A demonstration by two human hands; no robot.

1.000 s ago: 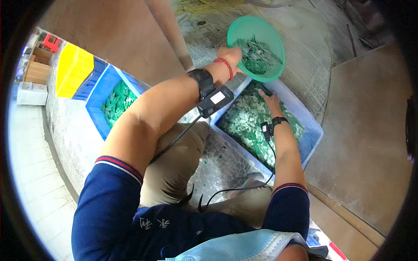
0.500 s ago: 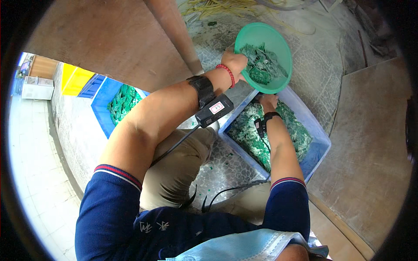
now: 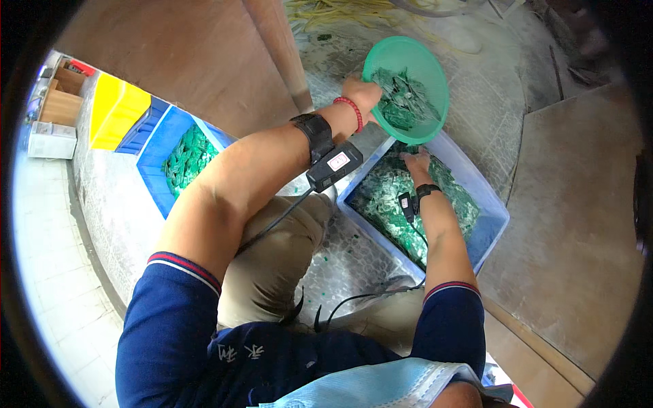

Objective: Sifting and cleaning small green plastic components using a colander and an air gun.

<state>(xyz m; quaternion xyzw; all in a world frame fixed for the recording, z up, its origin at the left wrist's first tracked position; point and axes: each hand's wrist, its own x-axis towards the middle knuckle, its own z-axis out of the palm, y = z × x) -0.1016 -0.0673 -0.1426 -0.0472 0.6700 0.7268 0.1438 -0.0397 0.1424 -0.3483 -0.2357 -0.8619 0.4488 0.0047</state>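
Note:
My left hand [image 3: 362,96] is closed on the rim of a round green plastic basin [image 3: 435,81], tilted above the far end of a pale blue crate [image 3: 493,231]. Thin dark-green flakes [image 3: 407,102] lie in the basin's lower part. The crate holds a broad heap of similar green pieces [image 3: 388,197], dusted with white powder. Inside the crate, just below the basin, my right hand [image 3: 417,162] touches the heap. Its fingertips are blurred among the pieces, so its grip cannot be made out.
A second blue crate [image 3: 153,163] with green pieces stands at the left, beside a yellow bin [image 3: 115,112]. Brown boards [image 3: 183,54] rise at the far left, and another brown panel [image 3: 578,204] stands on the right. Cables run from the devices on my wrists [image 3: 337,166].
The basin in my left hand has shifted slightly left in view, and its flakes lie differently. My right hand shows a little more below the basin's rim, still in the crate.

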